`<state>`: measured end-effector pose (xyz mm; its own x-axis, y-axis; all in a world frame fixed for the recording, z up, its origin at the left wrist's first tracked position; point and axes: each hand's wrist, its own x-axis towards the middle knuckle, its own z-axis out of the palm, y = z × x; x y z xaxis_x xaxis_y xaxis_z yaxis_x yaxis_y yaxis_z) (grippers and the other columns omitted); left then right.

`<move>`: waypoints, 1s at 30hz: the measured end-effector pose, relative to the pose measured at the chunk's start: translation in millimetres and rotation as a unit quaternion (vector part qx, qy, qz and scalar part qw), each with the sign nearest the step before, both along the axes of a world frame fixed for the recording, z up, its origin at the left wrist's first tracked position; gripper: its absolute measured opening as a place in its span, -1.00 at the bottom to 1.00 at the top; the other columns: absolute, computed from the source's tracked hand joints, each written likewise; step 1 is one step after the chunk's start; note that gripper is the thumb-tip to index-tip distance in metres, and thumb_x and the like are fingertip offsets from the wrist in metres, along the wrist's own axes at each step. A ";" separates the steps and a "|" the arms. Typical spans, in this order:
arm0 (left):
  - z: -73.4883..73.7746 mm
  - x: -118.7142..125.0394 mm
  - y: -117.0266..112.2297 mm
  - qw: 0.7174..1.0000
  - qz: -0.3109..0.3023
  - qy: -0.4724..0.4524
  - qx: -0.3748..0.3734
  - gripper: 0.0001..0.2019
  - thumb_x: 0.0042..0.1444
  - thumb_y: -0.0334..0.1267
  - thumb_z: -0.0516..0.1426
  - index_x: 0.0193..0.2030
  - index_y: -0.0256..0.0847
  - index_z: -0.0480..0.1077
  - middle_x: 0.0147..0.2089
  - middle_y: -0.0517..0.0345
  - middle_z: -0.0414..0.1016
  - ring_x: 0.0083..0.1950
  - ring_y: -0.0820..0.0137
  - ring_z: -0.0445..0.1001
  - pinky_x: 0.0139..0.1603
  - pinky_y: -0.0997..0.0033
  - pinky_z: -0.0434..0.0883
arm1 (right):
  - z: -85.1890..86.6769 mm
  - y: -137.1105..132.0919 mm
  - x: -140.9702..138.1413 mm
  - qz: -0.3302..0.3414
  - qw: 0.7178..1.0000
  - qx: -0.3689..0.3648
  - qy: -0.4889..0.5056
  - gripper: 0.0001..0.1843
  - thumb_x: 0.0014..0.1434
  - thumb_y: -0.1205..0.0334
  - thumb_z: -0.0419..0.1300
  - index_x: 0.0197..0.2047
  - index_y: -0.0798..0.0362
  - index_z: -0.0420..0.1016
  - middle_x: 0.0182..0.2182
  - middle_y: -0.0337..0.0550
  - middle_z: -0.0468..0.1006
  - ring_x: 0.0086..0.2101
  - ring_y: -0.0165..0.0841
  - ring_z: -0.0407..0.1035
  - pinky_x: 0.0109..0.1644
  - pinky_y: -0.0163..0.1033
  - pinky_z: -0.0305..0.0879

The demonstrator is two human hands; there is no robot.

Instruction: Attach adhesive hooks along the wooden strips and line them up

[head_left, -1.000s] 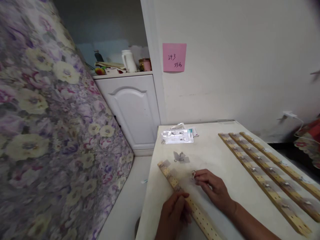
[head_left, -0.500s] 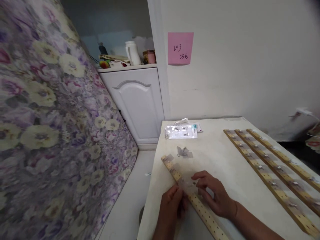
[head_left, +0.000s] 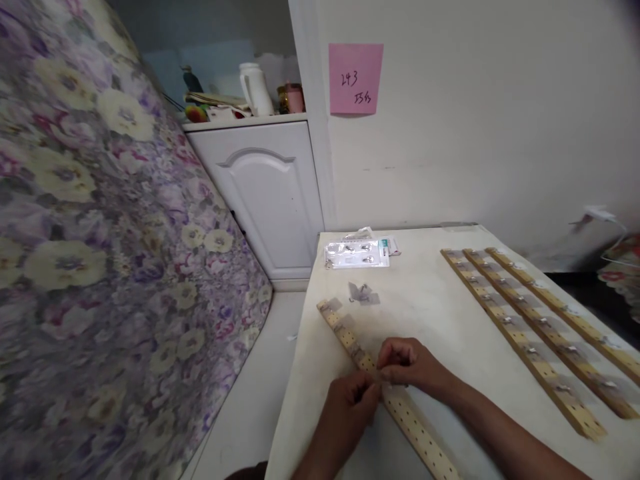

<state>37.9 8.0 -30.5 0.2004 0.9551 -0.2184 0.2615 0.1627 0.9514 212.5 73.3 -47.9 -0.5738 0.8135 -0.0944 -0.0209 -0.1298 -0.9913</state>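
A narrow wooden strip [head_left: 413, 427] dotted with holes lies slantwise on the white table, its far end carrying several clear pieces with small metal parts [head_left: 356, 350]. My left hand [head_left: 350, 403] is closed over the strip's middle, thumb and index finger pinched together. Just to its right, my right hand [head_left: 407, 363] is also closed, fingertips pressed together close to the left ones. What they pinch is hidden by the fingers. Beyond the strip's far end lies a small pile of clear pieces with metal bits [head_left: 362, 293].
Clear blister packs [head_left: 356, 254] lie at the table's back edge. Several wooden strips with clear pieces on them [head_left: 520, 337] line the right side. A flowered curtain [head_left: 125, 267] hangs at left. A pink note [head_left: 355, 79] is on the wall.
My right hand has closed from loosely spread fingers and moved in against the left. The left hand has shifted along the strip. The clear piece between them earlier is no longer plainly seen there.
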 end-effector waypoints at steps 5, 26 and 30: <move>-2.6 -0.5 2.2 0.999 0.036 0.025 0.028 -0.68 0.11 -0.08 0.06 -0.57 -0.21 0.20 -0.60 0.33 0.12 -0.51 0.53 0.08 -0.50 0.52 0.03 | 2.9 -1.3 1.3 0.057 0.998 -0.025 0.032 -0.70 -0.08 0.14 0.38 -0.35 0.10 0.41 -0.57 -0.35 0.37 -0.56 -0.55 0.17 -0.51 -0.42 0.06; -11.9 8.7 -0.5 0.986 0.032 0.138 0.093 -0.66 0.17 -0.07 0.00 -0.56 -0.20 0.17 -0.56 0.32 0.19 -0.47 0.51 0.16 -0.46 0.51 0.05 | 0.6 -17.8 6.1 0.083 0.995 -0.051 -0.013 -0.85 0.03 0.24 0.23 -0.34 0.09 0.34 -0.64 -0.43 0.38 -0.74 -0.59 0.21 -0.70 -0.49 0.14; -7.4 4.7 1.2 0.985 0.054 0.123 0.104 -0.67 0.21 -0.09 -0.05 -0.53 -0.20 0.21 -0.54 0.30 0.24 -0.44 0.49 0.21 -0.43 0.52 0.11 | -6.3 -17.3 6.2 0.027 0.999 -0.041 -0.001 -0.89 0.06 0.26 0.18 -0.39 0.07 0.30 -0.68 -0.45 0.34 -0.74 -0.57 0.24 -0.70 -0.49 0.13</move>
<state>42.6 9.2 -37.8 0.0598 0.9972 -0.0459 0.4806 0.0115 0.8769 218.7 56.1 -54.1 -0.6161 0.7709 -0.1617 -0.0088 -0.2120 -0.9772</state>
